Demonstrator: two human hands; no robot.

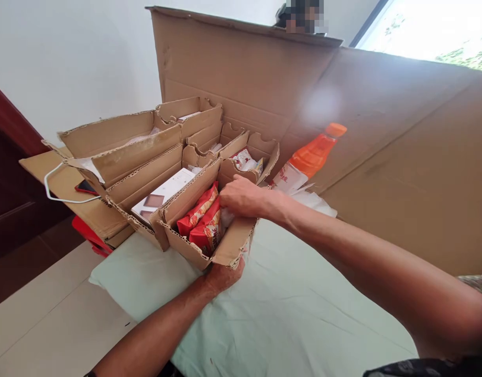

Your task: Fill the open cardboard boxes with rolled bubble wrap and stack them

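A small open cardboard box (186, 246) stands at the near edge of a row of similar boxes on a pale green cloth (288, 314). Red snack packets (201, 220) lie inside it. My left hand (224, 274) grips the box's near corner from below. My right hand (243, 197) reaches into the box from the right, its fingers closed on something white beside the packets; what it is I cannot tell.
Several more open cardboard boxes (146, 157) hold white and packaged items. An orange-capped bottle (309, 157) leans against a large cardboard sheet (402, 157) at the back. A person's head shows above the sheet. A red item and a white cable (52, 193) sit left.
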